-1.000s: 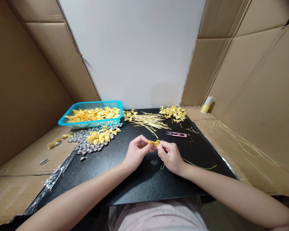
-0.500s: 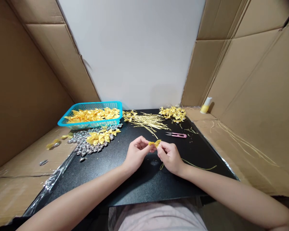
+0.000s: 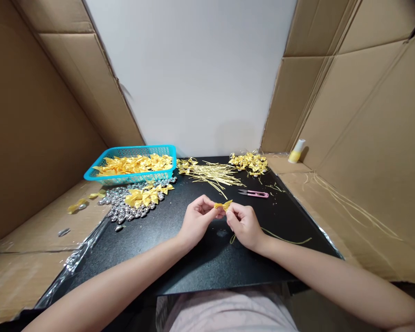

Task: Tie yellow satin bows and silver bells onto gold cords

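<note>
A small yellow ribbon bow (image 3: 223, 205) is pinched between my two hands above the black table. My left hand (image 3: 199, 220) grips its left side with thumb and fingers. On its right side, my right hand (image 3: 245, 226) is closed around the other end. A thin yellow cord (image 3: 287, 238) trails from beneath my right hand toward the right, with a small loop hanging below the fingers. Whether the cord is fastened to the bow is hidden by the fingers. Just beyond my right hand lie pink-handled thread snips (image 3: 254, 194).
A blue basket (image 3: 129, 179) of yellow bows stands at the back left. Silver beads (image 3: 124, 215) with more bows lie before it. Cut gold cords (image 3: 214, 176) are spread mid-table, beside a pile of beaded bows (image 3: 251, 162). A thread spool (image 3: 296, 151) stands at right, near cardboard walls.
Almost nothing differs. Both hands keep their pinch on the bow, and the whole view has shifted very slightly.
</note>
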Motion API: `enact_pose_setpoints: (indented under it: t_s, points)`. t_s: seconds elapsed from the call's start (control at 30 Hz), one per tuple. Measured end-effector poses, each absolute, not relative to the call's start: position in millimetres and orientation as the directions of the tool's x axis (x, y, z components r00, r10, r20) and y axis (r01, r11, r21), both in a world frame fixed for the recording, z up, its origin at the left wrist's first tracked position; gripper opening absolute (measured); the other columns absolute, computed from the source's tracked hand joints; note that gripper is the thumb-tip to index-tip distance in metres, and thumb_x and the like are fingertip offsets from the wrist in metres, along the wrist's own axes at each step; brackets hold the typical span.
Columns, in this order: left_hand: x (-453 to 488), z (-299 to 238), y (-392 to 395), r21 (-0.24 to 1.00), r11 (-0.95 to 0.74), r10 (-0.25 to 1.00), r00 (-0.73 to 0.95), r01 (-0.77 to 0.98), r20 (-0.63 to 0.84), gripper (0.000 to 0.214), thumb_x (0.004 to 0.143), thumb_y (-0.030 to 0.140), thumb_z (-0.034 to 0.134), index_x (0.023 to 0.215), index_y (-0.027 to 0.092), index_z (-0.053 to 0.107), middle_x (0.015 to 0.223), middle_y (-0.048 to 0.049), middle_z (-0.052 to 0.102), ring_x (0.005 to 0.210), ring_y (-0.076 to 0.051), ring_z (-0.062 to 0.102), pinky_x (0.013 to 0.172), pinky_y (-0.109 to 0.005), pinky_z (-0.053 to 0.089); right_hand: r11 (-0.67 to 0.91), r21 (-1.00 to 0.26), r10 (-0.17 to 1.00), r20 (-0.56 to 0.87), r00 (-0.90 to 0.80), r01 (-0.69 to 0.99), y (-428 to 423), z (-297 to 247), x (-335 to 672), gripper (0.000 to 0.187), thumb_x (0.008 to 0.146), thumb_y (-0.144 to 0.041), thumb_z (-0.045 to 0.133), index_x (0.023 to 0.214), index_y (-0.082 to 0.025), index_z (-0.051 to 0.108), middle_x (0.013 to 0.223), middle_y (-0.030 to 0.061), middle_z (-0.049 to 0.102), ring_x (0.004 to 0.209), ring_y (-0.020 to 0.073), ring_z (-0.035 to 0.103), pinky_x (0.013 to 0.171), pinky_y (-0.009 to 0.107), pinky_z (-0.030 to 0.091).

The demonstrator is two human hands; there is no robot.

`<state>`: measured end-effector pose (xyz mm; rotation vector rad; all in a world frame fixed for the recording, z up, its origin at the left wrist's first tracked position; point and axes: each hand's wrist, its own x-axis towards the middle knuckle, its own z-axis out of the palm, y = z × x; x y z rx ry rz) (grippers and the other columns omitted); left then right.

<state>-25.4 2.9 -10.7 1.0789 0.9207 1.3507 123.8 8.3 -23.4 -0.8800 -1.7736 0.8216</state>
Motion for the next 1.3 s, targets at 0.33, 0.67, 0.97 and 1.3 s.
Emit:
enact_pose_setpoints:
  t_s: [0.33, 0.67, 0.97, 1.3]
  points:
    - [-26.1, -12.4, 0.5, 0.964, -0.246, 0.969, -0.001, -0.103, 0.247, 0.028, 0.067, 0.034, 0.079, 0.063, 0.016, 0.057, 0.067, -0.0019, 0.072, 0.061, -0.014, 0.066, 0.063, -0.025, 0.054, 0.509, -0.839, 0.847, 0.447, -0.287, 0.194, 7.2, -22.1, 122.5, 0.033, 0.088, -0.029, 0.043, 0.057, -0.02, 0.039, 0.047, -0.0047, 0.041, 0.044, 0.0086, 0.037, 0.047, 0.022, 0.03]
    - [-37.9, -12.9, -7.8, 0.792, -0.595, 0.804, 0.086, 0.135, 0.589, 0.004, 0.077, 0.018, 0.07, 0.075, 0.018, 0.066, 0.087, -0.0086, 0.075, 0.08, -0.02, 0.07, 0.076, -0.03, 0.054, 0.656, -0.741, 0.741, 0.597, -0.307, 0.144, 0.6, -25.7, 125.4, 0.026, 0.093, -0.025, 0.039, 0.069, -0.02, 0.044, 0.059, -0.003, 0.046, 0.053, 0.0105, 0.043, 0.054, 0.023, 0.036]
    - [-36.3, 2.1, -7.5, 0.953, -0.153, 0.947, 0.238, -0.261, 0.217, 0.019, 0.078, 0.032, 0.07, 0.077, 0.017, 0.058, 0.071, -0.0006, 0.062, 0.057, -0.011, 0.058, 0.058, -0.023, 0.051, 0.797, -0.572, 0.6, 0.711, -0.367, 0.194, 4.8, -22.0, 130.0, 0.024, 0.092, -0.019, 0.039, 0.071, -0.02, 0.05, 0.066, 0.0025, 0.058, 0.061, 0.0141, 0.054, 0.061, 0.026, 0.043]
    - [-44.6, 5.0, -2.5, 0.924, 0.131, 0.884, 0.465, -0.36, 0.056, 0.024, 0.07, 0.029, 0.075, 0.09, 0.019, 0.065, 0.064, -0.0002, 0.062, 0.057, -0.012, 0.058, 0.048, -0.02, 0.051, 0.758, -0.644, 0.585, 0.601, -0.545, 0.104, 6.9, -19.8, 135.4, 0.023, 0.095, -0.024, 0.038, 0.081, -0.019, 0.056, 0.077, 0.0052, 0.066, 0.071, 0.016, 0.061, 0.07, 0.027, 0.047]
